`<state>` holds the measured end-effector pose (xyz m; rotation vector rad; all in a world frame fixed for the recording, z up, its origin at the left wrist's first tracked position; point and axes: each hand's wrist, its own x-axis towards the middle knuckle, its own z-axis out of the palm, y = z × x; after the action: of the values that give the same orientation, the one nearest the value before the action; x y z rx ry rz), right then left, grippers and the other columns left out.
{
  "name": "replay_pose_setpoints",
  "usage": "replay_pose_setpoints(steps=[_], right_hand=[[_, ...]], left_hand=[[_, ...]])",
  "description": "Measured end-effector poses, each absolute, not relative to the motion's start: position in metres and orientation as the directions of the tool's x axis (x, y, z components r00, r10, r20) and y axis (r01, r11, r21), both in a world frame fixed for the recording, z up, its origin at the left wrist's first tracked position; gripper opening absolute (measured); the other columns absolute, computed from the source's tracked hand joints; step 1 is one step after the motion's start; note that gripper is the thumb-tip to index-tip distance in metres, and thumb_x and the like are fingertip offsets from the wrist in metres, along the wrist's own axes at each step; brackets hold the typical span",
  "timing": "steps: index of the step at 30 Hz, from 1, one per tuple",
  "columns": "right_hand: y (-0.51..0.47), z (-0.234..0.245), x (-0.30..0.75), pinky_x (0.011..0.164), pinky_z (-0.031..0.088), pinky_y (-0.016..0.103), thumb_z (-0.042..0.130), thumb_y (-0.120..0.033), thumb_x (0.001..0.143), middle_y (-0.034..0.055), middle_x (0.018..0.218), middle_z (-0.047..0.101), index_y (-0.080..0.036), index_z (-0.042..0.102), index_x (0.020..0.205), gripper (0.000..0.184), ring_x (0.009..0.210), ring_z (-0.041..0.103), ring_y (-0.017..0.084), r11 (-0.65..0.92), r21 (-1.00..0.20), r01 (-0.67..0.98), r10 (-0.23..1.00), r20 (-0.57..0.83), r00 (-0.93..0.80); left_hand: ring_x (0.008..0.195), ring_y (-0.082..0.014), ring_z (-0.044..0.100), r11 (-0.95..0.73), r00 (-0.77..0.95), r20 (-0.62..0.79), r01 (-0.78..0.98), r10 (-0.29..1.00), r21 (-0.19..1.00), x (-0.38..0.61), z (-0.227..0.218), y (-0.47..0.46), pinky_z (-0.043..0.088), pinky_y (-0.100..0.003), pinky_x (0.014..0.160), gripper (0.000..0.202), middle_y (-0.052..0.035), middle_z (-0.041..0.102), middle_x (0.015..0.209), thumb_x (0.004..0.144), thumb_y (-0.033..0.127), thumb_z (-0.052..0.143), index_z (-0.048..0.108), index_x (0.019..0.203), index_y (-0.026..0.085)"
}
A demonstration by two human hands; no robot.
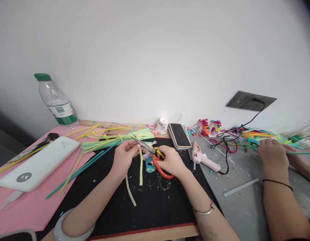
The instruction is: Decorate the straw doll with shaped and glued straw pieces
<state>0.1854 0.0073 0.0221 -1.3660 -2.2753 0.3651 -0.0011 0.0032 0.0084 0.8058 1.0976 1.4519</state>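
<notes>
My left hand [124, 154] pinches the top of a yellow-green pipe cleaner [141, 169] that hangs down over the black mat [119, 204]. In my right hand [171, 161] is a pair of scissors [155, 157] with orange and yellow handles. Its open metal blades point left and meet the pipe cleaner just beside my left fingers. Under the blades lie a small blue and purple craft figure [149, 164] and a white strip [130, 192].
A bundle of green and yellow pipe cleaners [114, 139], a white power bank [39, 162], a water bottle [56, 102], a lit candle [163, 124], a phone [179, 135] and a pink glue gun [203, 160] lie around. Another person's hands [272, 154] work at the right among coloured pipe cleaners.
</notes>
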Motion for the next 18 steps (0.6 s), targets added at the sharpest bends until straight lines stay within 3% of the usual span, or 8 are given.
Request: replay_pose_setpoints(steps=[9,14,18], right_hand=[[0.0041,0.0243,0.1824,0.054,0.023,0.023,0.067,-0.029,0.068,-0.0054,0.066,0.044,-0.019,0.04,0.064,0.029,0.059,0.037,0.009,0.449,-0.435,0.781,0.893,0.244,-0.377],[0.0028,0.0257,0.1815,0.054,0.024,0.023,0.067,-0.03,0.068,-0.0048,0.066,0.045,-0.019,0.043,0.065,0.027,0.059,0.039,0.01,0.444,-0.432,0.785,0.896,0.237,-0.376],[0.0034,0.0266,0.1817,0.054,0.024,0.023,0.067,-0.031,0.068,-0.0042,0.065,0.046,-0.019,0.043,0.064,0.027,0.059,0.039,0.01,0.449,-0.452,0.771,0.894,0.237,-0.381]], left_hand=[[0.076,-0.0173,0.065,-0.133,-0.224,0.116,-0.061,0.968,0.989,-0.0043,0.0034,0.0059,0.049,-0.029,0.075,0.018,-0.0007,0.064,0.075,0.066,0.025,0.07,0.059,0.078,0.017],[0.065,-0.0175,0.065,-0.132,-0.244,0.145,0.068,0.959,0.989,-0.0043,0.0082,0.0024,0.049,-0.028,0.066,0.01,-0.0006,0.064,0.07,0.07,0.026,0.064,0.059,0.074,0.018],[0.062,-0.0172,0.065,-0.128,-0.254,0.139,0.056,0.957,0.99,-0.0048,0.0109,0.0021,0.049,-0.027,0.066,0.008,-0.0004,0.065,0.063,0.072,0.026,0.062,0.061,0.071,0.019]])
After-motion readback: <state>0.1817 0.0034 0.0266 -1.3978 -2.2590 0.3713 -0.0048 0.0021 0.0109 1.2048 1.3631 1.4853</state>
